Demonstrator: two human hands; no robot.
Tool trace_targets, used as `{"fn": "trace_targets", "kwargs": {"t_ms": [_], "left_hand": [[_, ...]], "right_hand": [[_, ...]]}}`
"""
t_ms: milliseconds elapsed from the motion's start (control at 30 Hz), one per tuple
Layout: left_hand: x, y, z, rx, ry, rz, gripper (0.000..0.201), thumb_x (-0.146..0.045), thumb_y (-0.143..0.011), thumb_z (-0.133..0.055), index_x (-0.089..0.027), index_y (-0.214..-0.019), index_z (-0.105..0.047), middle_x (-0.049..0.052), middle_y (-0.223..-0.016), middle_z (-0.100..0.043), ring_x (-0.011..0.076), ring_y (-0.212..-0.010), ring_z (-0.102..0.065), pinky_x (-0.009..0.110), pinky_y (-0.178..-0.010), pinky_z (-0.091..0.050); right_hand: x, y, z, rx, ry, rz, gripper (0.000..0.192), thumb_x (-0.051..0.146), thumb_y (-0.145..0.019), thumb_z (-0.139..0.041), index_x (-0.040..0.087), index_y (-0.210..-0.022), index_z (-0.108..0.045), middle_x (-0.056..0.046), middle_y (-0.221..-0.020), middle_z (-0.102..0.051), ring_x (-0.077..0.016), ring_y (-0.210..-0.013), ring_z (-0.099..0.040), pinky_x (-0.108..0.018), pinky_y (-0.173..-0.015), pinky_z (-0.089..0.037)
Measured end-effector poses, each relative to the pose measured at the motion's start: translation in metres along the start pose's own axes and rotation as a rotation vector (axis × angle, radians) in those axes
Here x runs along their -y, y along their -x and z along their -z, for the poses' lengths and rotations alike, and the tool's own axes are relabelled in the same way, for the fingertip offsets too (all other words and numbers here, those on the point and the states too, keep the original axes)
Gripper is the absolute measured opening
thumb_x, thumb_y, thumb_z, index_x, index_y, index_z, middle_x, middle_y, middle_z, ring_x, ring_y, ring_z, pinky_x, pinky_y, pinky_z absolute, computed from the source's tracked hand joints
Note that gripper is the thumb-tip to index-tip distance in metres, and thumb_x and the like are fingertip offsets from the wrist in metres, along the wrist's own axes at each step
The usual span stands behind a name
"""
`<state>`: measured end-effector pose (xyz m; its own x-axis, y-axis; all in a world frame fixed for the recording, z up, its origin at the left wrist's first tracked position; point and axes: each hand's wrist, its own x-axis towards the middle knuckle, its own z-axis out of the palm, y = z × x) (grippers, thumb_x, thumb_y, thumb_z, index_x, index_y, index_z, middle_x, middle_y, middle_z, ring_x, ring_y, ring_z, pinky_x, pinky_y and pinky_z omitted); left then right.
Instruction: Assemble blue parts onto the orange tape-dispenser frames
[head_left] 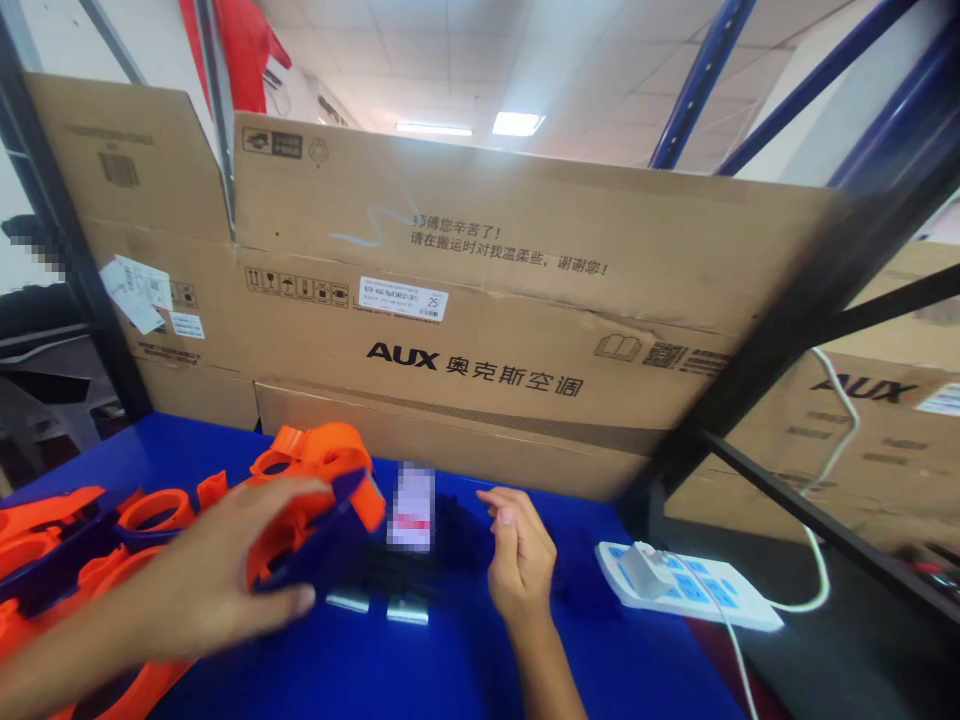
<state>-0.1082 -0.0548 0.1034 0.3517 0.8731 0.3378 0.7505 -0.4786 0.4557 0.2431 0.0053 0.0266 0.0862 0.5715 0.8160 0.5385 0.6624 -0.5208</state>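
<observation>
My left hand grips an orange and dark blue plastic part and holds it just above the blue table. Thumb below, fingers on top. My right hand hovers over the table to the right of it, fingers loosely curled, holding nothing. Between the hands lie two small silvery metal pieces and a dark pile of small parts. A small blurred card stands behind them.
More orange plastic parts are heaped at the left. A large AUX cardboard box walls off the back. A white power strip with a plugged-in adapter and white cable lies at the right. Dark shelf posts cross the right side.
</observation>
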Motion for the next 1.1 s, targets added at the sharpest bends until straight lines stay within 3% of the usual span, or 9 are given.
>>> {"fn": "trace_targets", "kwargs": {"t_ms": [100,300,600,700,767,833,900,1000,1100], "left_hand": [[-0.032,0.019,-0.034,0.082,-0.098,-0.229,0.08,-0.047,-0.076,-0.081,-0.038,-0.148,-0.049,0.01,-0.139,-0.068,0.0391,-0.12,-0.066,0.054,-0.095,-0.055],[-0.056,0.021,-0.074,0.234,-0.121,-0.585,0.043,-0.023,-0.095,-0.061,-0.035,-0.136,-0.06,0.003,-0.097,-0.078,0.021,-0.078,-0.072,0.034,-0.081,-0.055],[-0.033,0.017,-0.047,0.559,-0.075,-0.53,0.069,-0.02,-0.086,-0.068,-0.039,-0.15,-0.05,0.004,-0.137,-0.07,0.0307,-0.118,-0.069,0.044,-0.105,-0.052],[-0.021,0.02,-0.041,0.562,-0.08,-0.503,0.086,-0.018,-0.079,-0.072,-0.041,-0.156,-0.041,0.003,-0.153,-0.058,0.0339,-0.132,-0.061,0.047,-0.11,-0.05],[-0.017,0.025,-0.041,0.487,-0.1,-0.537,0.089,-0.018,-0.078,-0.074,-0.043,-0.156,-0.04,0.001,-0.156,-0.053,0.0338,-0.134,-0.059,0.046,-0.109,-0.052],[-0.016,0.03,-0.044,0.409,-0.16,-0.592,0.085,-0.021,-0.08,-0.075,-0.042,-0.155,-0.042,0.001,-0.152,-0.058,0.0328,-0.129,-0.063,0.043,-0.105,-0.055],[-0.017,0.035,-0.049,0.305,-0.209,-0.638,0.076,-0.026,-0.084,-0.075,-0.04,-0.153,-0.046,0.002,-0.14,-0.069,0.0307,-0.116,-0.071,0.04,-0.097,-0.059],[-0.013,0.044,-0.059,0.128,-0.241,-0.677,0.058,-0.033,-0.093,-0.068,-0.038,-0.149,-0.053,0.003,-0.119,-0.079,0.0262,-0.098,-0.076,0.034,-0.087,-0.061],[0.0,0.056,-0.068,0.056,-0.291,-0.678,0.05,-0.032,-0.097,-0.063,-0.037,-0.146,-0.056,0.002,-0.113,-0.08,0.0232,-0.098,-0.074,0.03,-0.086,-0.06]], "right_hand": [[-0.005,-0.005,0.01,-0.096,0.016,-0.058,0.037,0.029,-0.108,-0.04,0.018,-0.102,-0.074,-0.009,-0.098,-0.068,-0.0215,-0.085,-0.064,-0.035,-0.073,-0.05],[-0.006,-0.009,0.018,-0.182,0.008,-0.096,0.039,0.032,-0.108,-0.039,0.018,-0.101,-0.075,-0.007,-0.093,-0.067,-0.0191,-0.077,-0.062,-0.033,-0.068,-0.049],[0.003,-0.005,0.013,-0.123,-0.015,-0.093,0.036,0.029,-0.107,-0.041,0.019,-0.1,-0.074,-0.009,-0.096,-0.069,-0.0208,-0.082,-0.065,-0.033,-0.07,-0.05],[0.011,-0.008,0.013,0.06,-0.053,-0.097,0.03,0.029,-0.105,-0.045,0.019,-0.098,-0.073,-0.006,-0.089,-0.07,-0.0189,-0.077,-0.065,-0.031,-0.068,-0.049],[0.021,-0.009,0.011,0.34,-0.077,-0.086,0.021,0.031,-0.101,-0.055,0.02,-0.102,-0.073,-0.003,-0.082,-0.07,-0.0167,-0.07,-0.063,-0.028,-0.065,-0.048],[0.031,-0.008,0.006,0.636,-0.076,-0.059,0.021,0.036,-0.091,-0.069,0.023,-0.108,-0.073,0.0,-0.081,-0.07,-0.0157,-0.068,-0.062,-0.026,-0.062,-0.047],[0.042,-0.003,0.0,0.827,-0.065,-0.033,0.042,0.044,-0.078,-0.082,0.026,-0.115,-0.072,0.0,-0.087,-0.072,-0.0171,-0.072,-0.065,-0.026,-0.063,-0.047],[0.053,0.007,-0.009,0.909,-0.076,-0.021,0.07,0.055,-0.062,-0.09,0.029,-0.123,-0.07,-0.002,-0.096,-0.074,-0.0205,-0.077,-0.068,-0.029,-0.067,-0.05],[0.057,0.015,-0.012,0.937,-0.104,0.0,0.073,0.056,-0.059,-0.091,0.03,-0.124,-0.07,-0.002,-0.096,-0.075,-0.0218,-0.078,-0.069,-0.03,-0.069,-0.051]]}}
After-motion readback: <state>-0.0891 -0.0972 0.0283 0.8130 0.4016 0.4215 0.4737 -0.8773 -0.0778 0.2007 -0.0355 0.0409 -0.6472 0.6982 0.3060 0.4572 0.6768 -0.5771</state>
